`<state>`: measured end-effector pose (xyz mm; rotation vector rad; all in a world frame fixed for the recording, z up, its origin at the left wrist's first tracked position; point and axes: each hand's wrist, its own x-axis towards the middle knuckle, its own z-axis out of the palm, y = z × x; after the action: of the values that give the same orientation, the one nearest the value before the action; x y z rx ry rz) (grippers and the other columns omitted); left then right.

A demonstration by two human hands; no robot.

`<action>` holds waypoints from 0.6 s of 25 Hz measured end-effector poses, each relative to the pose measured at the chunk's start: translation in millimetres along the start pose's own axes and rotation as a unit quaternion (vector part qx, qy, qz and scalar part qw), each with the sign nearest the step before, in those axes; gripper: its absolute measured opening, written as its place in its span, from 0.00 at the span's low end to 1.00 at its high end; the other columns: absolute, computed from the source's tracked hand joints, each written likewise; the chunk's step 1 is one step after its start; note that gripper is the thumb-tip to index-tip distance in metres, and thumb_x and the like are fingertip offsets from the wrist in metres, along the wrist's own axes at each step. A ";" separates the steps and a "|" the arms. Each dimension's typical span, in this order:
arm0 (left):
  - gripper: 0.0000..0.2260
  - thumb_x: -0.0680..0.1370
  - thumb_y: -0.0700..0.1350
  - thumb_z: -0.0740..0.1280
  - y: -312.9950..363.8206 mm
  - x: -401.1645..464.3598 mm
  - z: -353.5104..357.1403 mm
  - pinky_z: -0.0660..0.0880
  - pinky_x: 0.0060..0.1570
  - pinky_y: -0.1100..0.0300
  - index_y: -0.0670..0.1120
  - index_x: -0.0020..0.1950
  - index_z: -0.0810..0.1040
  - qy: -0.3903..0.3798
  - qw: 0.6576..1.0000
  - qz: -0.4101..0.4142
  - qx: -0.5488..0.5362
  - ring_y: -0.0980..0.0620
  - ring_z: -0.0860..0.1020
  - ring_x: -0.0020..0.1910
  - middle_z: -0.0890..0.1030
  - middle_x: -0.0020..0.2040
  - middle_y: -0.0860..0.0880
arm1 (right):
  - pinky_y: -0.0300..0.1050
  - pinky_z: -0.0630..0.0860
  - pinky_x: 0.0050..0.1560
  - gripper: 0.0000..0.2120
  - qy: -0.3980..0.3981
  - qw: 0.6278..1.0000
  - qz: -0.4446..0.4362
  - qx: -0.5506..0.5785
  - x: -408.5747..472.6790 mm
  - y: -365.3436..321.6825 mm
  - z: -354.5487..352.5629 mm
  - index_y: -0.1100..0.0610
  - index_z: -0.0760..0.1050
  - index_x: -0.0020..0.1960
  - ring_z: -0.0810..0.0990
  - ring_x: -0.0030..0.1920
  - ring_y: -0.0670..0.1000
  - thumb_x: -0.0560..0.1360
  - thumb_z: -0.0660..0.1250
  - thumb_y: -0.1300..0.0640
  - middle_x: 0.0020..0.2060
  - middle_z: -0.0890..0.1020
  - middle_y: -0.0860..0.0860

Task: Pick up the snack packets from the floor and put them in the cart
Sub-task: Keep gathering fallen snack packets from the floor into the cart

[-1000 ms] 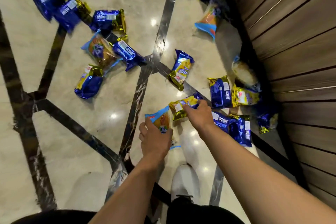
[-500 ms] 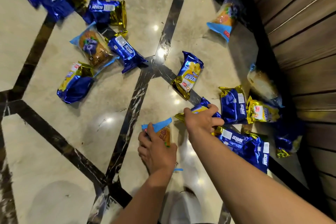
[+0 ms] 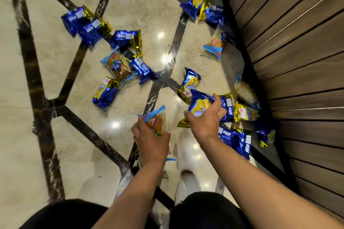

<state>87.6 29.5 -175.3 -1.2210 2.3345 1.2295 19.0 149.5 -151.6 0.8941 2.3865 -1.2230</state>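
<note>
Head view, looking down at polished marble floor (image 3: 55, 154) with dark inlay strips.

Left hand (image 3: 151, 142): curled round clear packet with blue top edge (image 3: 155, 119), orange cake visible inside; packet sticks up out of the fist toward 12 o'clock, off the floor.

Right hand (image 3: 205, 120): gripping blue-and-yellow packet (image 3: 202, 103), thumb on near edge, fingers over far edge; packet raised above those beneath it, gold crimped end poking out at 8 o'clock of the hand.

Held packets just beside each other, not touching.

Still on floor:
- blue-gold packet (image 3: 189, 84) at 11 o'clock of right hand, partly under the held one
- gold packet (image 3: 245, 113) at 3 o'clock of right hand, near wood-panelled wall (image 3: 297, 61)
- two blue packets (image 3: 237, 139) at 4 o'clock of right hand, beside the forearm
- clear bun packet (image 3: 245, 91) at 2 o'clock, against wall base
- cluster at 11 o'clock of left hand: blueberry cake packet (image 3: 117, 66), blue packet (image 3: 142, 68) touching it, blue-yellow packet (image 3: 105, 92) below
- further blue packets at 10 o'clock and 1 o'clock, blurred.

White shoe (image 3: 188, 182) below hands. Cart not in view.
</note>
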 end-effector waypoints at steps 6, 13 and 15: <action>0.36 0.67 0.44 0.76 148.2 -124.2 -204.7 0.70 0.63 0.51 0.41 0.72 0.67 0.027 0.998 0.057 -0.006 0.44 0.72 0.63 0.74 0.63 0.42 | 0.34 0.63 0.64 0.48 -0.081 0.995 -0.045 0.033 -170.1 -167.8 -150.1 0.53 0.56 0.78 0.65 0.55 0.45 0.66 0.80 0.55 0.66 0.60 0.53; 0.27 0.71 0.45 0.75 271.3 -266.7 -426.2 0.69 0.45 0.64 0.48 0.68 0.70 0.036 0.996 0.041 -0.075 0.53 0.77 0.49 0.77 0.52 0.54 | 0.51 0.79 0.56 0.34 -0.180 0.974 -0.101 0.095 -345.8 -329.7 -260.3 0.43 0.64 0.67 0.80 0.52 0.46 0.66 0.77 0.51 0.58 0.78 0.48; 0.29 0.71 0.46 0.75 280.3 -287.6 -468.2 0.69 0.45 0.63 0.49 0.70 0.68 0.049 0.993 0.040 -0.095 0.53 0.76 0.48 0.78 0.54 0.53 | 0.54 0.80 0.56 0.35 -0.202 0.966 -0.129 0.099 -381.5 -360.9 -261.3 0.40 0.63 0.66 0.80 0.54 0.49 0.65 0.77 0.50 0.59 0.78 0.48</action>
<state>130.1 -82.8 429.8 -1.2855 2.4028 1.4795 72.5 55.0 424.9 0.3399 2.1183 -1.5895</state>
